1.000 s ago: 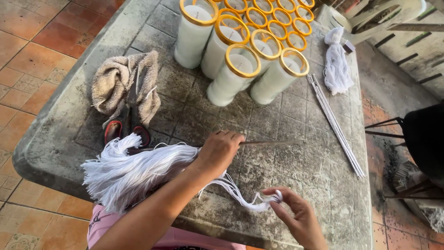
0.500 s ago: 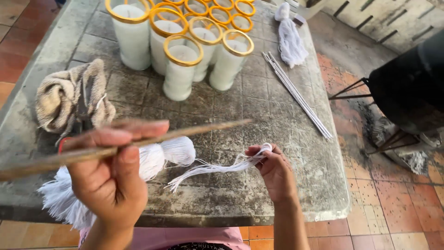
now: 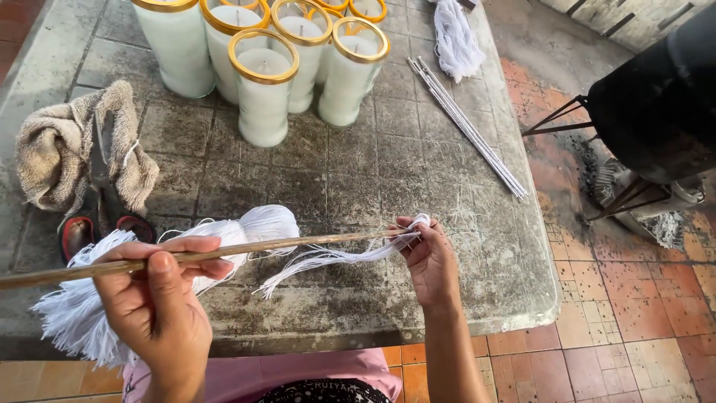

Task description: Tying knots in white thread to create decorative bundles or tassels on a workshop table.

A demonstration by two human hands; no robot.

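Left hand [image 3: 153, 310] clenched round a thin wooden stick [image 3: 246, 248], pinched near its middle; right hand [image 3: 429, 257] pinches a small bunch of white wick strings [image 3: 335, 259] against the stick's far tip; strings look light, limp, prone to fraying (best gripped close to the ends); stick seems stiff, light; both above a stone table [image 3: 358, 186], beside a bigger white string bundle [image 3: 97, 306]; glass candles [image 3: 262, 93] behind.
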